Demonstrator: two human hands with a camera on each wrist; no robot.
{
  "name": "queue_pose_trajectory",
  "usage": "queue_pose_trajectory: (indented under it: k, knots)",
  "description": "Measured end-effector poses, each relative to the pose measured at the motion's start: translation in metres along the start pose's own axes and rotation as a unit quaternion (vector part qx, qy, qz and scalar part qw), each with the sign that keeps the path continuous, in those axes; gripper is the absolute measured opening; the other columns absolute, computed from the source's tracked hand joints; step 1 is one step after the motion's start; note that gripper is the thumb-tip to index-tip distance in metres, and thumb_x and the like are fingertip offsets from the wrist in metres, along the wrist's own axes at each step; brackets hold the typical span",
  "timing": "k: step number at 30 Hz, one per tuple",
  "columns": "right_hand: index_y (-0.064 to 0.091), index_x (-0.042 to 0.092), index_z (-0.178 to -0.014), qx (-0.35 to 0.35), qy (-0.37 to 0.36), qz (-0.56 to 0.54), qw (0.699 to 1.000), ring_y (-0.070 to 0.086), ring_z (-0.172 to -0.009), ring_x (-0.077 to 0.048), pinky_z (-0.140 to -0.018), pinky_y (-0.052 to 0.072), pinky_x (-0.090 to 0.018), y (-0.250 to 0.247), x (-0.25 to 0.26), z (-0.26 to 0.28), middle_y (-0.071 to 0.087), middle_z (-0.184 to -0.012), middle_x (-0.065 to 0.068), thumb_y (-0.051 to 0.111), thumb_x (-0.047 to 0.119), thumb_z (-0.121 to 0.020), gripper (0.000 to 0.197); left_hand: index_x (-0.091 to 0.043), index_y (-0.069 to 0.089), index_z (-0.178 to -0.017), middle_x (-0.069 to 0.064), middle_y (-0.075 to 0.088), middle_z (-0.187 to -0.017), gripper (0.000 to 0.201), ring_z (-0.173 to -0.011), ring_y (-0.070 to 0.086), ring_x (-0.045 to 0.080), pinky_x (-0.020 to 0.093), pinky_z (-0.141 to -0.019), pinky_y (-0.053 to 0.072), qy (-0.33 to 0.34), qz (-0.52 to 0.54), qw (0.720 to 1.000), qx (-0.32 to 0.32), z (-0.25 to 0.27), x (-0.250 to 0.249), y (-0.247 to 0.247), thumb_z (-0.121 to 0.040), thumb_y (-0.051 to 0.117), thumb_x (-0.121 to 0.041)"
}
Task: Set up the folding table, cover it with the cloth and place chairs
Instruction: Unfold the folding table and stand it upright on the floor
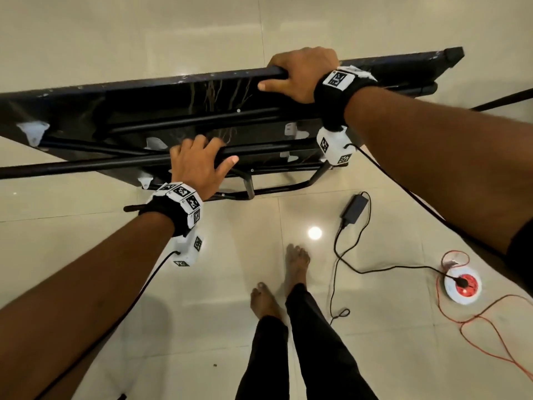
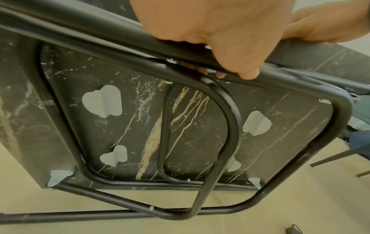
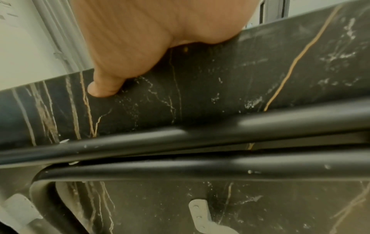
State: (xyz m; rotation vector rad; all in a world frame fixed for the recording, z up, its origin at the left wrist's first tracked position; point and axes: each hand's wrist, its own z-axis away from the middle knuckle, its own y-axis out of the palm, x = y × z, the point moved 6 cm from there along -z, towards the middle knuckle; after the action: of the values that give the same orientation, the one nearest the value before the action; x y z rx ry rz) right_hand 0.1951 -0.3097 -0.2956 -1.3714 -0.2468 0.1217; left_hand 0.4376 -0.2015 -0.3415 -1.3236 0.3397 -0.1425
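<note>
The folding table (image 1: 161, 99) stands on edge on the floor, its black marble-patterned underside (image 2: 140, 120) facing me. Black tubular legs (image 1: 101, 163) lie partly swung out from it. My left hand (image 1: 199, 166) grips one leg tube (image 2: 112, 39), fingers curled over it. My right hand (image 1: 300, 73) grips the table's upper edge (image 3: 260, 52), fingers over the far side and thumb (image 3: 104, 85) pressed on the underside. White brackets (image 2: 103, 101) hold the legs to the top. No cloth or chairs are in view.
A black power adapter (image 1: 354, 209) with its cable lies on the glossy beige tile floor (image 1: 115, 39). A white and red extension reel (image 1: 463, 284) with a red cord sits at right. My bare feet (image 1: 297, 264) stand just behind the table. A thin dark leg (image 1: 501, 101) crosses the right edge.
</note>
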Motion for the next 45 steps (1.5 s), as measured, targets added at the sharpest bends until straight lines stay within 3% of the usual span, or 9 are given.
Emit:
queue_pose_trajectory:
  k: [6, 9, 18, 22, 28, 32, 34, 39, 45]
  knots:
    - [0.060, 0.034, -0.120, 0.034, 0.032, -0.022, 0.999, 0.057, -0.095, -0.026, -0.084, 0.033, -0.038, -0.003, 0.004, -0.001, 0.059, -0.092, 0.006, 0.037, 0.081, -0.088, 0.062, -0.023, 0.063, -0.113, 0.006, 0.059, -0.103, 0.055, -0.098, 0.055, 0.032, 0.046, -0.088, 0.037, 0.043, -0.003, 0.999, -0.003, 0.050, 0.010, 0.003, -0.091, 0.041, -0.068]
    - [0.060, 0.036, -0.117, 0.050, 0.040, -0.023, 0.998, 0.051, -0.087, -0.021, -0.080, 0.033, -0.034, 0.002, 0.004, 0.007, 0.058, -0.092, 0.008, 0.037, 0.083, -0.087, 0.061, -0.026, 0.063, -0.108, 0.001, 0.058, -0.096, 0.055, -0.092, 0.054, 0.028, 0.043, -0.085, 0.036, 0.067, -0.007, 0.998, 0.003, 0.083, 0.016, 0.012, -0.088, 0.036, -0.070]
    - [0.061, 0.032, -0.107, 0.061, 0.009, 0.003, 0.998, 0.052, -0.083, -0.026, -0.073, 0.037, -0.034, 0.005, 0.013, 0.027, 0.060, -0.090, 0.003, 0.034, 0.083, -0.088, 0.060, -0.026, 0.066, -0.106, -0.001, 0.057, -0.094, 0.050, -0.088, 0.054, 0.027, 0.044, -0.087, 0.038, 0.116, -0.011, 0.993, 0.031, 0.188, 0.051, 0.030, -0.087, 0.042, -0.065]
    - [0.054, 0.034, -0.094, 0.065, 0.004, 0.002, 0.998, 0.053, -0.083, -0.027, -0.073, 0.037, -0.034, 0.006, 0.013, 0.030, 0.059, -0.087, 0.002, 0.035, 0.082, -0.088, 0.052, -0.022, 0.069, -0.103, 0.001, 0.055, -0.091, 0.052, -0.082, 0.054, 0.028, 0.042, -0.084, 0.040, 0.110, -0.019, 0.993, 0.047, 0.230, 0.081, 0.031, -0.087, 0.043, -0.065]
    - [0.059, 0.028, -0.099, 0.060, 0.012, 0.007, 0.998, 0.055, -0.083, -0.029, -0.072, 0.040, -0.035, 0.008, 0.009, 0.028, 0.062, -0.088, -0.001, 0.034, 0.085, -0.086, 0.064, -0.013, 0.072, -0.102, 0.008, 0.055, -0.089, 0.058, -0.083, 0.050, 0.033, 0.045, -0.079, 0.045, 0.090, -0.009, 0.996, 0.013, 0.277, 0.127, 0.020, -0.091, 0.042, -0.061]
    - [0.059, 0.029, -0.097, 0.061, 0.004, 0.005, 0.998, 0.055, -0.082, -0.030, -0.071, 0.039, -0.034, 0.008, 0.015, 0.031, 0.062, -0.085, -0.002, 0.036, 0.083, -0.087, 0.059, -0.013, 0.071, -0.106, 0.010, 0.054, -0.091, 0.067, -0.085, 0.052, 0.035, 0.047, -0.075, 0.048, 0.070, -0.004, 0.997, 0.028, 0.299, 0.166, 0.022, -0.098, 0.027, -0.063]
    - [0.058, 0.030, -0.097, 0.063, 0.007, 0.003, 0.998, 0.056, -0.083, -0.030, -0.072, 0.040, -0.035, 0.008, 0.014, 0.033, 0.062, -0.086, -0.001, 0.036, 0.083, -0.087, 0.058, -0.014, 0.071, -0.110, 0.010, 0.055, -0.095, 0.063, -0.091, 0.053, 0.038, 0.049, -0.077, 0.049, 0.051, -0.009, 0.998, 0.045, 0.308, 0.189, 0.022, -0.096, 0.031, -0.060]
    - [0.055, 0.030, -0.095, 0.059, 0.006, 0.010, 0.998, 0.053, -0.083, -0.029, -0.072, 0.038, -0.036, 0.007, 0.014, 0.035, 0.060, -0.087, -0.002, 0.035, 0.083, -0.087, 0.057, -0.016, 0.072, -0.115, 0.017, 0.054, -0.106, 0.035, -0.097, 0.052, 0.045, 0.058, -0.079, 0.051, -0.040, -0.015, 0.997, 0.061, 0.330, 0.252, 0.020, -0.082, 0.078, -0.023]
    - [0.058, 0.028, -0.096, 0.056, 0.012, 0.013, 0.998, 0.054, -0.083, -0.030, -0.072, 0.039, -0.035, 0.007, 0.012, 0.035, 0.061, -0.086, -0.003, 0.036, 0.083, -0.087, 0.060, -0.011, 0.079, -0.101, 0.017, 0.057, -0.099, 0.052, -0.081, 0.060, 0.044, 0.051, -0.073, 0.054, -0.092, -0.014, 0.991, 0.095, 0.326, 0.295, 0.015, -0.058, 0.078, 0.019]
